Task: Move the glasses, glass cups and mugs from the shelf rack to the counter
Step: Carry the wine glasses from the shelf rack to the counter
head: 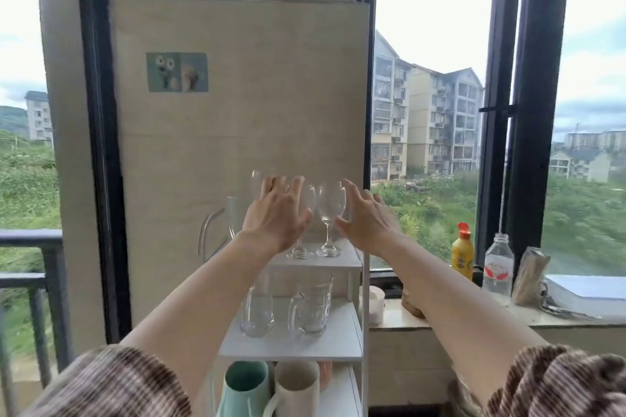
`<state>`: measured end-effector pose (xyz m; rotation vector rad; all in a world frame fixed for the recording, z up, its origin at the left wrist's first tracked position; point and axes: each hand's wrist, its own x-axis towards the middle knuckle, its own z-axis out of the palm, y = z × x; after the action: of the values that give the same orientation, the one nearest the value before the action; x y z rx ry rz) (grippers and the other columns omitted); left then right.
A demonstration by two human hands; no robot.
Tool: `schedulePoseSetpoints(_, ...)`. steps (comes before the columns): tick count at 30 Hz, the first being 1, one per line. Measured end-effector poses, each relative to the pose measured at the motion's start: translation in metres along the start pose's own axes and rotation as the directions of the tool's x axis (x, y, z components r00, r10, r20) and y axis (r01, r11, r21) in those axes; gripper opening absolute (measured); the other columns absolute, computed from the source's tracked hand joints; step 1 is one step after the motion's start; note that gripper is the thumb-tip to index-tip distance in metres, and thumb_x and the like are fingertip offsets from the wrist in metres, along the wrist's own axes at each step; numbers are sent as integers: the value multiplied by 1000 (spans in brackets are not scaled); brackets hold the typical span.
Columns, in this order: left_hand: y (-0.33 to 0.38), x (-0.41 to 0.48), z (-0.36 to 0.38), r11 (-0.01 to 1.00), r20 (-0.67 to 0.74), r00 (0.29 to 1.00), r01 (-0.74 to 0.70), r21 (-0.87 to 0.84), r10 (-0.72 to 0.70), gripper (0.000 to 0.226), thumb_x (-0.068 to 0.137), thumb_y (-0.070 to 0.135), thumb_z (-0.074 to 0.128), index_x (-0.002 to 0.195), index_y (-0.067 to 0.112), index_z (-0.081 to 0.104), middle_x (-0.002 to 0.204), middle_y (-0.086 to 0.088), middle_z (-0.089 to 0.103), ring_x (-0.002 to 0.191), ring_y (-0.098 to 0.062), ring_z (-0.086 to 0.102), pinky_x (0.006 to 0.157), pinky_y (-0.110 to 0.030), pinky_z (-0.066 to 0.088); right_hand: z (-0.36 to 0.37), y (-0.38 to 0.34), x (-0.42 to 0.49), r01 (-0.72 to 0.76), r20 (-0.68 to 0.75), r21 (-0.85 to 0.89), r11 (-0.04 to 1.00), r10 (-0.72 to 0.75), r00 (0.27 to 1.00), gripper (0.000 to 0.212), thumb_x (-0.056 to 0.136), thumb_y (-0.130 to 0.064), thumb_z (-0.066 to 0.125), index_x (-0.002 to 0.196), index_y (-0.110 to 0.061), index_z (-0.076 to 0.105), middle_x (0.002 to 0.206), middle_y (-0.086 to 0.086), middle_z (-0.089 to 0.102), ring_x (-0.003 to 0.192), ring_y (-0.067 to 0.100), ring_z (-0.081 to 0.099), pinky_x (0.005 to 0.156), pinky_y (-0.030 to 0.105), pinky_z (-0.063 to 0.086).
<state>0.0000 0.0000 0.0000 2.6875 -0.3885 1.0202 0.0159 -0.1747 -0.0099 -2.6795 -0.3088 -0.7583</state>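
We take the white shelf rack (338,338) as our landmark and start with what it holds. On its top tier stand a wine glass (331,210) near the right edge, a second wine glass (306,213) just beside it to the left, and a glass pitcher (230,220) at the left end. All three look empty to us. A further rim shows above the left fingers, but it is too blurred for us to name.

On the middle tier a tall glass (257,310) and a glass mug (311,310) stand side by side, clear, with nothing we can see inside. On the tier below, a teal mug (242,389) and a cream mug (295,389) stand together, and we cannot see into them.

To the right of the rack runs the counter (396,318), which carries a white cup (372,303), a yellow bottle (462,256) and a clear plastic bottle (498,267).

Both hands are up at the top tier. The left hand (276,213) has its fingers spread wide in front of the second wine glass, covering most of its bowl. The right hand (369,218) is also spread wide, just to the right of the first wine glass, with its thumb close to the base of the bowl. We cannot tell whether either hand touches glass.
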Motion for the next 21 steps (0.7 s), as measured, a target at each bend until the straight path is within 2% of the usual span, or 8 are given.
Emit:
schedulePoseSetpoints(3,-5,16,12,993,2,1000,18,115,-19,58,93,46,37,143,16,31,144,-18,35,143,-27,8,113,-42,22,8,2,22,22,-8,35,999,-22,1000,68,92,-44,52,150,-28,18,135,10,48,127,29,41,102,51,40)
schedulePoseSetpoints(6,-7,22,24,992,-22,1000,25,121,-22,52,95,45,34,136,14,39,140,-23,43,145,-30,7,119,-41,2,16,4,33,47,-50,111,993,-42,998,44,95,-44,47,135,-26,40,127,7,55,115,25,49,94,47,44)
schedulePoseSetpoints(10,-8,22,30,1000,-122,992,-10,26,13,30,95,43,42,107,17,48,119,-19,62,143,-30,13,117,-38,1,22,10,32,111,-151,272,956,-71,986,24,91,-39,57,100,-20,46,94,3,60,78,21,55,65,31,45)
schedulePoseSetpoints(14,-7,11,29,990,-172,984,-73,-117,52,25,92,40,53,95,16,48,102,-17,66,139,-31,22,114,-38,11,17,10,25,139,-195,360,923,-71,978,26,86,-35,65,90,-14,49,83,2,57,69,19,51,67,35,47)
schedulePoseSetpoints(16,-7,5,25,971,-193,979,-112,-211,71,25,90,40,55,95,17,50,104,-14,62,129,-31,36,103,-35,27,13,7,18,157,-222,405,901,-70,973,26,86,-33,66,89,-13,50,80,1,55,66,16,46,66,36,44)
schedulePoseSetpoints(17,-6,2,21,954,-203,977,-117,-275,62,24,90,42,55,94,19,50,105,-10,58,115,-28,47,92,-31,34,11,5,14,165,-241,441,882,-60,969,26,86,-33,67,89,-13,50,82,2,57,67,17,49,68,36,46)
schedulePoseSetpoints(19,-5,-1,12,909,-244,969,-136,-393,39,23,88,46,56,92,24,50,103,-1,49,81,-12,54,69,-25,35,2,2,6,180,-296,509,842,-25,955,25,85,-31,68,91,-13,52,92,9,65,79,28,61,74,40,52)
schedulePoseSetpoints(21,-1,-2,2,866,-292,956,-163,-472,21,20,86,47,59,89,28,53,100,7,46,75,-7,51,66,-19,34,-11,1,-3,199,-361,549,812,16,933,24,83,-28,71,93,-14,54,95,10,67,82,25,64,74,33,54)
